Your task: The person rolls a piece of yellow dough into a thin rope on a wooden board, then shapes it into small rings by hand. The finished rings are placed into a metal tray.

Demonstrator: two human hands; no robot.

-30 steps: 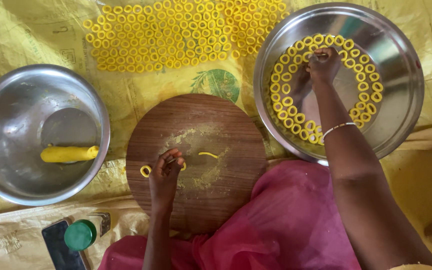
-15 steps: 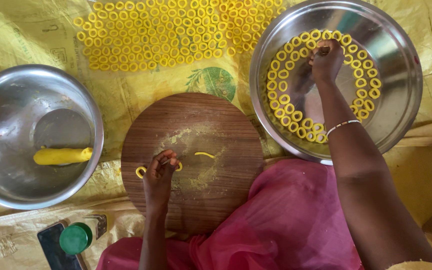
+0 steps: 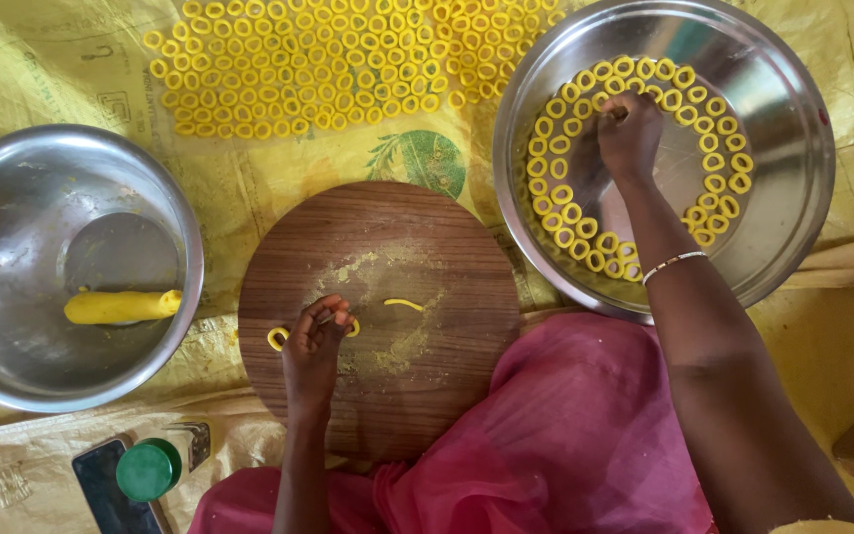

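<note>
My left hand [image 3: 312, 348] rests on the round wooden board [image 3: 437, 257], fingers curled over a small yellow dough piece. A finished dough ring [image 3: 278, 339] lies just left of it, and a short curved dough strip [image 3: 403, 305] lies to its right. My right hand [image 3: 628, 133] reaches into the big steel plate [image 3: 793, 138], fingertips pinched at the row of dough rings [image 3: 555, 193] laid round the plate's inside. Whether it holds a ring is hidden by the fingers.
Several rows of dough rings [image 3: 298, 69] cover the yellow sheet [image 3: 249, 188] at the back. A steel bowl [image 3: 12, 237] at left holds a yellow dough roll [image 3: 121, 306]. A green-capped bottle [image 3: 155, 465] and a dark phone [image 3: 111, 489] lie near my pink skirt [image 3: 546, 435].
The view has shifted slightly. My left hand has slid a little left along the board next to the ring. My right hand stays at the rings in the plate.
</note>
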